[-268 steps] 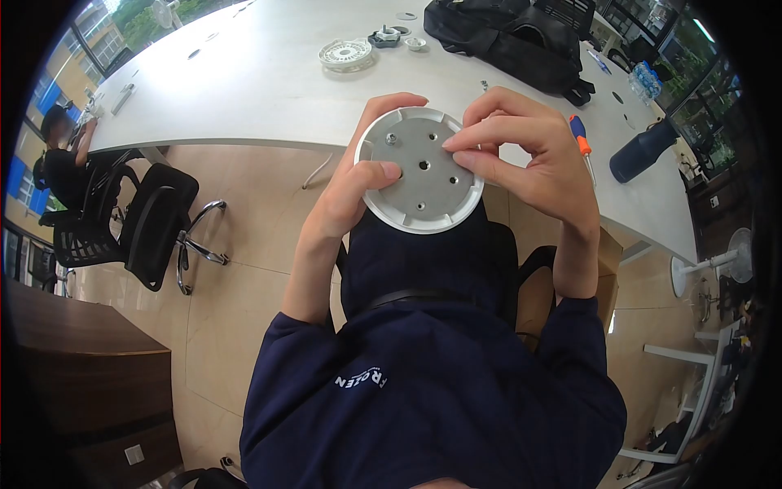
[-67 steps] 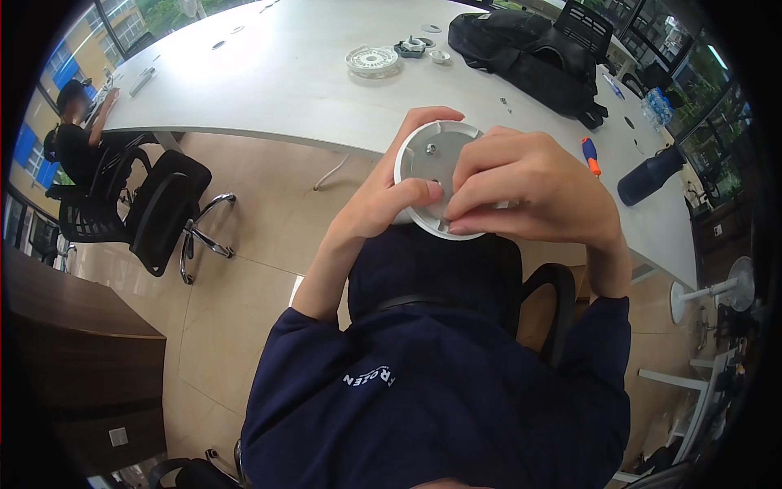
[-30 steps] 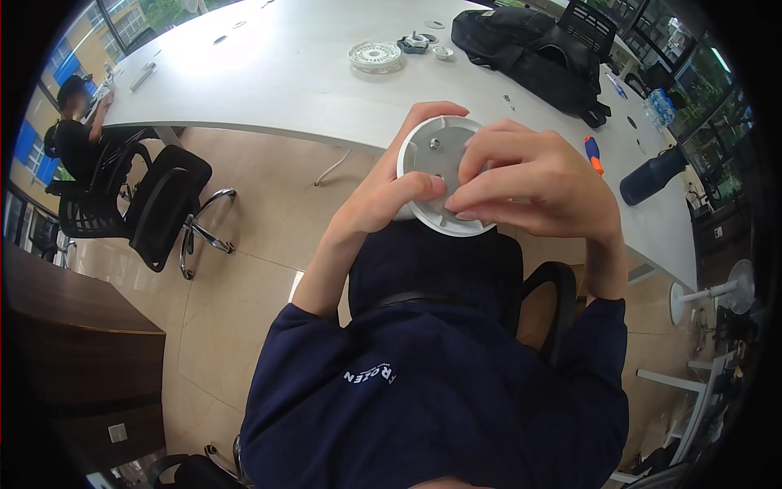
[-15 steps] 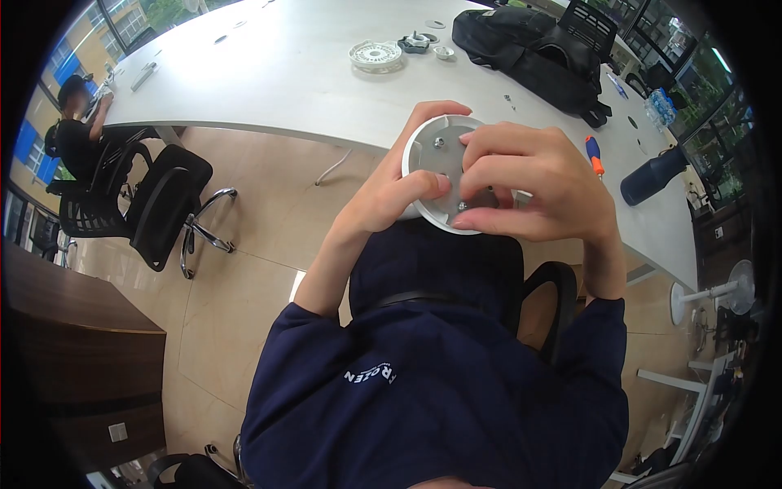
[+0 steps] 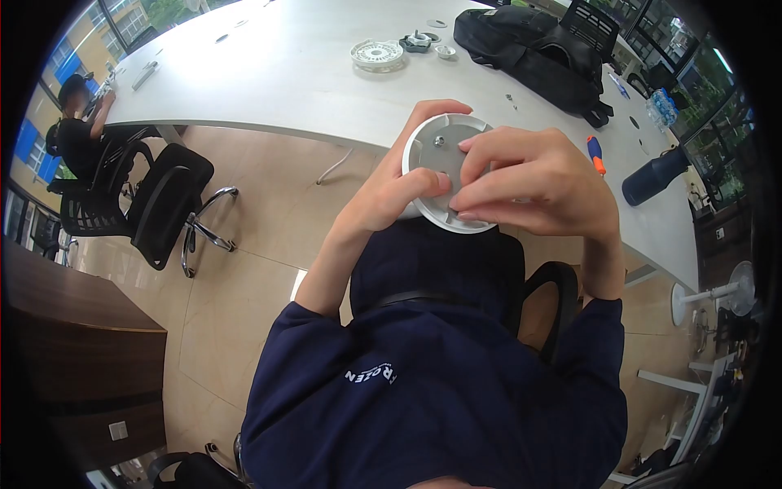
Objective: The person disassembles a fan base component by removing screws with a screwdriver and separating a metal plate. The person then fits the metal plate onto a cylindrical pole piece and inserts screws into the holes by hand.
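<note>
A round white disc (image 5: 426, 152) with a raised rim and a grey inner face is held up over my lap. My left hand (image 5: 389, 194) grips its left side, thumb on the inner face and fingers behind the rim. One small metal screw or nut (image 5: 440, 141) shows near the top of the grey face. My right hand (image 5: 533, 179) is closed over the right part of the disc, with thumb and fingertips pinched near its lower edge. What lies between those fingertips is hidden.
The white table (image 5: 285, 90) carries a round white slotted part (image 5: 377, 54), a dark part (image 5: 415, 43), a black backpack (image 5: 529, 57), an orange-blue screwdriver (image 5: 596, 155) and a dark bottle (image 5: 654, 175). Another person (image 5: 77, 134) sits at the far left near a black chair (image 5: 167, 204).
Since the oldest frame, my right hand has moved over the disc, covering its right part. Half a second ago its thumb and fingers were apart, showing a metal piece near the lower edge; they have closed over it.
</note>
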`<state>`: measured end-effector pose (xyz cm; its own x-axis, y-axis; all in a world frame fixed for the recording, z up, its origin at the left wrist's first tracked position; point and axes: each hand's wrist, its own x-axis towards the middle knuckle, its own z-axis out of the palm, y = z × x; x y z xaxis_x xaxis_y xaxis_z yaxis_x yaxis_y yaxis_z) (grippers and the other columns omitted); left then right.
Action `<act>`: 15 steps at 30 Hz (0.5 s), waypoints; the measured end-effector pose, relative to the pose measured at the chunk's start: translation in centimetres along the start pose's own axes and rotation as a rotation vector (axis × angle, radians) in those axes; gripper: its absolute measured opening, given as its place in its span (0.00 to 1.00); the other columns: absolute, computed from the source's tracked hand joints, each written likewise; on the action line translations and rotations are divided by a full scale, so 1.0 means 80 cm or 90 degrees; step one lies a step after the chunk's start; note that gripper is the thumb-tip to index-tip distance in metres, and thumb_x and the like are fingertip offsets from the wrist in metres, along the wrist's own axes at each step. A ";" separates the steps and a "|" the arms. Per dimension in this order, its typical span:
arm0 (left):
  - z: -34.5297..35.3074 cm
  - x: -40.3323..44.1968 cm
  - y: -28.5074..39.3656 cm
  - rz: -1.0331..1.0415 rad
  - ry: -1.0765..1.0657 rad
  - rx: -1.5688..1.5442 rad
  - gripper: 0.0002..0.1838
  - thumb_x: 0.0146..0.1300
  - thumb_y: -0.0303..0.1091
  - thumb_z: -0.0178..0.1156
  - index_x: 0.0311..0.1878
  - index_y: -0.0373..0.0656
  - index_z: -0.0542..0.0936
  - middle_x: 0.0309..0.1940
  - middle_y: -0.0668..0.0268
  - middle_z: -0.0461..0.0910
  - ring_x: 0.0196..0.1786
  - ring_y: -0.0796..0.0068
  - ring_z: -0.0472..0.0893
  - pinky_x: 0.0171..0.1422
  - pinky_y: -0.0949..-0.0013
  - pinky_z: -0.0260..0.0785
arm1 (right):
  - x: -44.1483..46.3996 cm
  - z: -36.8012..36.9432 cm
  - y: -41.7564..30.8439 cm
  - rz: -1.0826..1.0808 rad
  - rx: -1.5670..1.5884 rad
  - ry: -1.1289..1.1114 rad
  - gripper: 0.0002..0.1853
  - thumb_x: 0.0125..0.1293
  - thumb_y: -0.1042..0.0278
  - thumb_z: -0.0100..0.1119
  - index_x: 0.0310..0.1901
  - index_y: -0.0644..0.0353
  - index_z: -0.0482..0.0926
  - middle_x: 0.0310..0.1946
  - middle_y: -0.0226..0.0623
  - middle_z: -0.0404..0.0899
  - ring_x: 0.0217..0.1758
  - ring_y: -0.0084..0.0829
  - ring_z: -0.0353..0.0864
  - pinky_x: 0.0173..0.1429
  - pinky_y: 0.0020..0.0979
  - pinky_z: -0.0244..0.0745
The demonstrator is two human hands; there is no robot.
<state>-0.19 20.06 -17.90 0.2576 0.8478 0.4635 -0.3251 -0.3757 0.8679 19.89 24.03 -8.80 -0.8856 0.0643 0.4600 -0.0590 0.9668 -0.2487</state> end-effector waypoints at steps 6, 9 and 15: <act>-0.003 -0.001 0.001 -0.001 0.018 -0.009 0.44 0.46 0.37 0.57 0.72 0.42 0.63 0.60 0.54 0.72 0.64 0.61 0.72 0.71 0.61 0.62 | 0.003 0.003 -0.007 0.038 -0.041 0.010 0.09 0.51 0.73 0.79 0.35 0.57 0.88 0.31 0.30 0.80 0.26 0.29 0.79 0.62 0.42 0.83; -0.004 -0.001 0.000 0.008 0.020 -0.013 0.44 0.46 0.38 0.57 0.72 0.42 0.63 0.60 0.54 0.72 0.65 0.61 0.71 0.71 0.61 0.62 | 0.005 -0.001 -0.007 0.057 0.023 0.001 0.09 0.51 0.72 0.79 0.31 0.58 0.86 0.29 0.31 0.80 0.28 0.30 0.80 0.63 0.41 0.82; -0.003 -0.001 0.001 0.001 0.024 0.002 0.43 0.46 0.38 0.57 0.72 0.41 0.63 0.60 0.54 0.71 0.65 0.61 0.71 0.71 0.61 0.62 | 0.001 0.009 -0.005 0.059 -0.024 0.039 0.11 0.49 0.72 0.81 0.27 0.60 0.83 0.29 0.31 0.80 0.31 0.34 0.80 0.59 0.41 0.82</act>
<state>-0.41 20.07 -17.90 0.2224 0.8608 0.4577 -0.3222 -0.3782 0.8679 19.48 23.47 -9.30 -0.8566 0.1682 0.4878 0.0410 0.9645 -0.2607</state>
